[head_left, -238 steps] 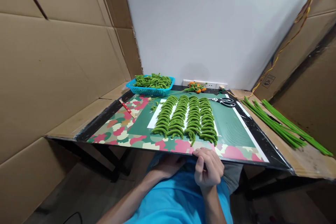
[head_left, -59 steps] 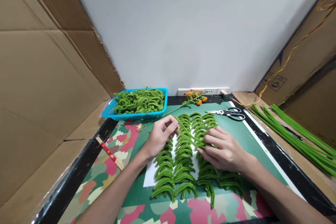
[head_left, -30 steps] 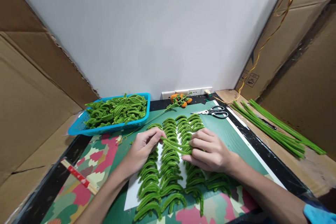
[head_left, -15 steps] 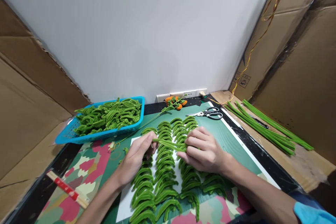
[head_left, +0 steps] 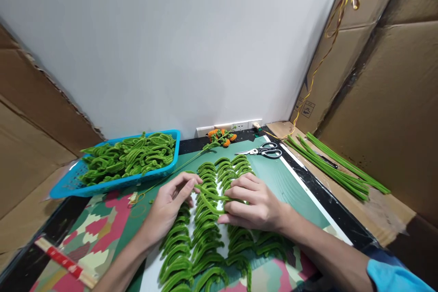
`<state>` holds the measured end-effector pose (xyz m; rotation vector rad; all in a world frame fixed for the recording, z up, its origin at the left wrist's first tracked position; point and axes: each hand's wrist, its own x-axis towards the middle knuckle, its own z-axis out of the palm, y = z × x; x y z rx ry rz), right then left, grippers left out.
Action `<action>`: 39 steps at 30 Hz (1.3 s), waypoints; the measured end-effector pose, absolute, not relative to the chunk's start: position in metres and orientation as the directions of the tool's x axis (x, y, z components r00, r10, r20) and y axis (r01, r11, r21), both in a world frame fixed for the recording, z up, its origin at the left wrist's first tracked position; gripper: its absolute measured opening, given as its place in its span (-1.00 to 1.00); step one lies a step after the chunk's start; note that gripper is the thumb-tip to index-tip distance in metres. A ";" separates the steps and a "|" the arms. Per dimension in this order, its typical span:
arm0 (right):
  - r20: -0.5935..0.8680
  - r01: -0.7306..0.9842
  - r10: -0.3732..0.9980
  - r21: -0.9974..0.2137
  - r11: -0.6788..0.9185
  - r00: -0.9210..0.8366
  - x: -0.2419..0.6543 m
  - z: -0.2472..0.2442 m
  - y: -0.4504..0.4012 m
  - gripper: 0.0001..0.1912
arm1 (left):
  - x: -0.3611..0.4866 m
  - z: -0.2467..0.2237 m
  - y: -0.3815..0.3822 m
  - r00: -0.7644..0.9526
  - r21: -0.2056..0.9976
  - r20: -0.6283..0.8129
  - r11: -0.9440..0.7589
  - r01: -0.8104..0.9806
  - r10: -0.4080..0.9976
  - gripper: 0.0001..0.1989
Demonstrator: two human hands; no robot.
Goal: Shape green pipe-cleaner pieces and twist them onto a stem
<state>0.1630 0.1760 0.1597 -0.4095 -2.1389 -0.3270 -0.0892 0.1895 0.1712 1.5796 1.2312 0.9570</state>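
Green fuzzy pipe cleaners [head_left: 209, 200] stretch between my two hands, forming a narrow V that spreads toward the right. My left hand [head_left: 174, 198] pinches their joined end between thumb and fingers. On the other side, my right hand [head_left: 251, 200] has its fingers curled round the spread ends, which are partly hidden. Below both hands, bent green pipe-cleaner pieces [head_left: 208, 232] lie in several overlapping rows on white paper [head_left: 150, 267] and a green mat [head_left: 290, 191].
A blue basket [head_left: 137, 178] heaped with green pieces stands at left. Scissors [head_left: 267, 150] and an orange flower stem [head_left: 221, 137] lie at the back. Straight green pipe cleaners [head_left: 328, 169] rest on cardboard at right. A red-wrapped stick bundle [head_left: 65, 260] lies front left.
The strands between my hands have spread from nearly parallel into a V, with the right hand's fingers wider apart. The whole view has shifted slightly, moving the scene leftward.
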 end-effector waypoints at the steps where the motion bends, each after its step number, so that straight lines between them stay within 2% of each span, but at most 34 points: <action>1: 0.820 0.402 0.171 0.077 0.913 -0.546 0.163 0.160 0.176 -0.72 | -0.089 0.172 0.189 0.210 0.959 0.037 -0.094 0.269 0.977 -0.63; 6: 0.824 0.406 0.183 0.062 0.912 -0.537 0.161 0.158 0.175 -0.76 | -0.089 0.172 0.188 0.264 0.990 -0.033 -0.004 0.139 0.964 -0.61; 12: 0.868 0.354 0.145 0.037 0.935 -0.474 0.163 0.160 0.175 -0.78 | -0.087 0.175 0.185 0.313 0.973 0.002 -0.074 0.218 0.950 -0.61; 15: 0.889 0.400 0.144 0.047 0.915 -0.434 0.164 0.162 0.172 -0.81 | -0.089 0.174 0.184 0.371 0.977 -0.011 -0.069 0.203 0.929 -0.63; 20: 0.923 0.467 0.174 0.007 0.884 -0.342 0.165 0.166 0.166 -0.84 | -0.095 0.171 0.185 0.372 0.975 0.008 -0.089 0.202 0.928 -0.66; 24: 0.922 0.438 0.171 -0.001 0.899 -0.348 0.164 0.168 0.167 -0.83 | -0.097 0.173 0.188 0.331 0.959 0.068 -0.153 0.237 0.941 -0.70; 29: 0.925 0.396 0.157 -0.008 0.918 -0.346 0.162 0.164 0.170 -0.85 | -0.096 0.175 0.182 0.416 0.971 0.013 -0.110 0.211 0.909 -0.73; 33: 0.921 0.406 0.180 -0.026 0.913 -0.345 0.162 0.162 0.170 -0.85 | -0.095 0.176 0.177 0.427 0.966 0.083 -0.178 0.187 0.901 -0.76; 36: 0.912 0.402 0.228 -0.077 0.912 -0.342 0.162 0.161 0.169 -0.86 | -0.095 0.177 0.176 0.405 0.972 0.111 -0.184 0.147 0.908 -0.76; 39: 0.910 0.385 0.279 -0.149 0.911 -0.308 0.161 0.162 0.168 -0.86 | -0.094 0.181 0.174 0.411 0.986 0.037 -0.101 0.136 0.911 -0.74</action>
